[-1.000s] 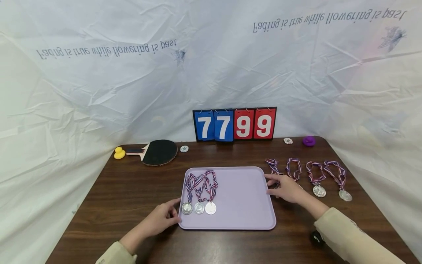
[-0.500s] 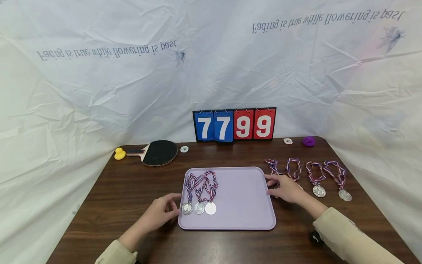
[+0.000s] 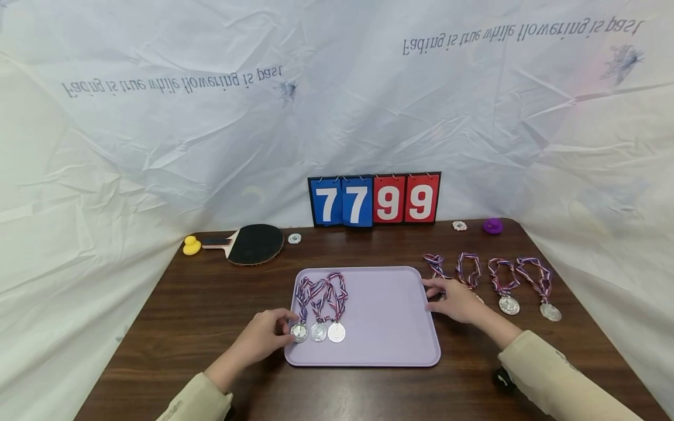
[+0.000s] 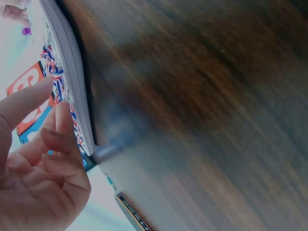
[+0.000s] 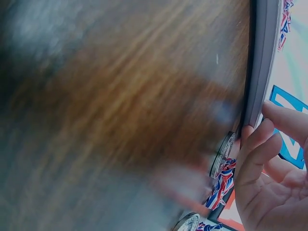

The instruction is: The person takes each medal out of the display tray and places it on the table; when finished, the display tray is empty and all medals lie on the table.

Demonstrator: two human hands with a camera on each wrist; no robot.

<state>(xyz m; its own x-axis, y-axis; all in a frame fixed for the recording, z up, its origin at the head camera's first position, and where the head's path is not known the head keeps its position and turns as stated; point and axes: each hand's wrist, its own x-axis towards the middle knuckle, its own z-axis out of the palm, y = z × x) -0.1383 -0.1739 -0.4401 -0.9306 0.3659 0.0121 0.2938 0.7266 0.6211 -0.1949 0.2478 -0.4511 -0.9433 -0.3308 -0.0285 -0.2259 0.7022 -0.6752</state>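
Observation:
In the head view my left hand (image 3: 263,336) reaches over the left rim of a lilac tray (image 3: 389,316). Its thumb and fingertips, spread apart, lie right at the leftmost silver medal (image 3: 299,333). Beside that one lie a middle medal (image 3: 318,332) and a third medal (image 3: 337,332), all with striped ribbons looped up the tray. My right hand (image 3: 457,301) touches the tray's right rim with thumb and forefinger spread along it. In the left wrist view the thumb and fingers of the left hand (image 4: 43,168) stand apart, with striped ribbon (image 4: 58,82) showing behind them.
Right of the tray lie several more ribboned medals (image 3: 509,304), one partly hidden by my right hand. Along the back stand a flip scoreboard (image 3: 375,200), a table tennis bat (image 3: 255,244), a yellow duck (image 3: 192,245), a purple duck (image 3: 492,226) and two white chips (image 3: 294,238).
My left hand has let go of the tray's left rim and moved right, over the rim to the leftmost medal. The right hand and the tray have stayed in place.

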